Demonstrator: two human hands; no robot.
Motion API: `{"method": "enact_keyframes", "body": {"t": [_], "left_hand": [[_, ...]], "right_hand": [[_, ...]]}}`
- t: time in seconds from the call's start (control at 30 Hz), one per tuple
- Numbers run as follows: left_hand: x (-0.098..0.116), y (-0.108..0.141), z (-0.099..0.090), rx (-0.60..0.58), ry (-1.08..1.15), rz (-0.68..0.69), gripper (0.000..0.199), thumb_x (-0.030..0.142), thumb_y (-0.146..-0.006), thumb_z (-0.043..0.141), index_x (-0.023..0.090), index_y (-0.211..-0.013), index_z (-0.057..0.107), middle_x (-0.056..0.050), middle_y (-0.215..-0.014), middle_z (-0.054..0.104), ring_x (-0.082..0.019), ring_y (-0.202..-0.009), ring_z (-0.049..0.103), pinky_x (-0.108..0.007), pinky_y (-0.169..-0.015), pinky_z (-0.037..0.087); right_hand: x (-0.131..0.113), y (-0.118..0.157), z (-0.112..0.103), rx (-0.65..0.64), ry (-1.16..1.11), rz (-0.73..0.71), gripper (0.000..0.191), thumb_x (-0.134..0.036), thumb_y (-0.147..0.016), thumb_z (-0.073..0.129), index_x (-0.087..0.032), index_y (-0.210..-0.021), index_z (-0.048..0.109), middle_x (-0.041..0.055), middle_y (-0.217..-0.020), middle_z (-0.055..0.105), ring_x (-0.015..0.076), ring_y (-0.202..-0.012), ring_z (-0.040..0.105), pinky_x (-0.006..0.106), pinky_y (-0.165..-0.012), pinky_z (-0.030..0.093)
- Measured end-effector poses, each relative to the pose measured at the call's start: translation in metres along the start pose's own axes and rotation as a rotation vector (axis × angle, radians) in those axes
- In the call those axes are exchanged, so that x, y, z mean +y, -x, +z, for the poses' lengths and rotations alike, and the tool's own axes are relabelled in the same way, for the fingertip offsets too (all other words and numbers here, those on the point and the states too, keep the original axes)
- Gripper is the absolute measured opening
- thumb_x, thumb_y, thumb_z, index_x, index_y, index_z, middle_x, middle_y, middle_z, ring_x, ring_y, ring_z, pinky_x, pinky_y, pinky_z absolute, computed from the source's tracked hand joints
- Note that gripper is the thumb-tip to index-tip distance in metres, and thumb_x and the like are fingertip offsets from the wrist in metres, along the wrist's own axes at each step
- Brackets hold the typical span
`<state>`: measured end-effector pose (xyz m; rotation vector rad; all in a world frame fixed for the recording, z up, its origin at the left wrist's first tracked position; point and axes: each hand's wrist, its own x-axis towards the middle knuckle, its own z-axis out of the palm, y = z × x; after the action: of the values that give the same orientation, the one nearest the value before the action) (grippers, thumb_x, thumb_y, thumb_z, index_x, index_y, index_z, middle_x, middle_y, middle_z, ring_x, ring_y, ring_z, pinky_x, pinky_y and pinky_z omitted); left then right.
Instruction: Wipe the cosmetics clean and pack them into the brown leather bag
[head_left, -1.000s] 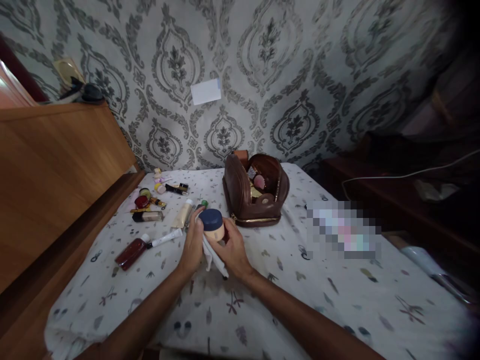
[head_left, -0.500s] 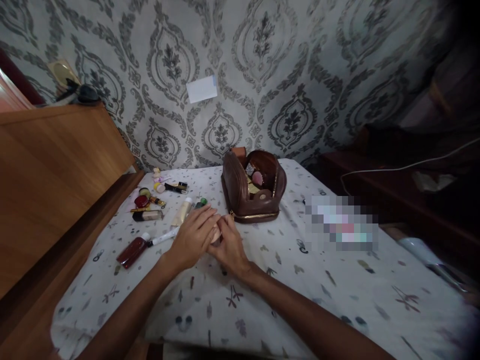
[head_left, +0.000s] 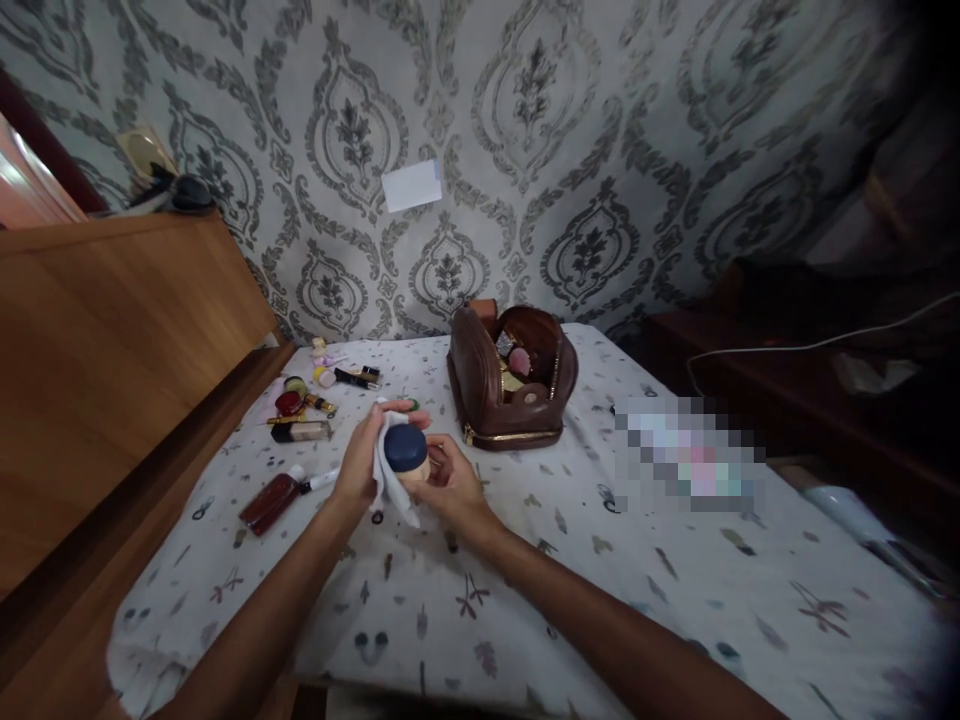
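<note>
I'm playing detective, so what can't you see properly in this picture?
All in the head view:
- Lower part of the blue-lidded jar: hidden by the right hand and white cloth.
- Far end of the white tube: behind the left hand.
- Bottom inside the brown bag: its front wall hides it.
- Colourful thing on the right: blurred into squares.

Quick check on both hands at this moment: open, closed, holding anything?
Left hand: partly curled, holding a white cloth against the jar.
Right hand: closed around the blue-lidded jar.
</note>
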<state>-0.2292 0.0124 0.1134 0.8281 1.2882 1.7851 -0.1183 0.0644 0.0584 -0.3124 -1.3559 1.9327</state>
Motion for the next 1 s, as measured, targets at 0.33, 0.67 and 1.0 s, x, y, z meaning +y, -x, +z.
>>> {"method": "enact_keyframes", "body": {"t": [0.33, 0.67, 1.0], "left_hand": [[-0.033, 0.011, -0.004, 0.197, -0.383, 0.326, 0.049, 0.064, -0.086, 0.051, 0.022, -0.111, 0.057, -0.008, -0.112, 0.065, -0.023, -0.103, 0.063, -0.034, -0.088, 0.049], [-0.012, -0.010, 0.001, 0.294, -0.419, 0.293, 0.056, 0.071, -0.088, 0.037, 0.021, -0.074, 0.056, 0.000, -0.072, 0.057, -0.017, -0.072, 0.056, -0.027, -0.070, 0.047], [-0.030, -0.003, 0.001, 0.182, -0.342, 0.245, 0.059, 0.067, -0.093, 0.030, 0.021, -0.120, 0.057, -0.007, -0.109, 0.066, -0.020, -0.101, 0.063, -0.032, -0.090, 0.048]], "right_hand": [[0.000, -0.001, -0.001, 0.159, 0.029, 0.048, 0.048, -0.046, -0.063, 0.082, -0.020, -0.100, 0.064, 0.0000, -0.082, 0.067, 0.0168, -0.073, 0.063, 0.028, -0.067, 0.052], [-0.013, 0.002, 0.003, 0.072, 0.101, -0.034, 0.041, -0.040, -0.070, 0.078, -0.020, -0.103, 0.067, 0.0042, -0.097, 0.068, 0.0223, -0.093, 0.065, 0.036, -0.084, 0.054], [-0.020, -0.003, 0.002, 0.072, -0.209, 0.123, 0.054, -0.055, -0.068, 0.078, -0.022, -0.108, 0.065, 0.0062, -0.105, 0.071, 0.0239, -0.095, 0.067, 0.034, -0.078, 0.056]]}}
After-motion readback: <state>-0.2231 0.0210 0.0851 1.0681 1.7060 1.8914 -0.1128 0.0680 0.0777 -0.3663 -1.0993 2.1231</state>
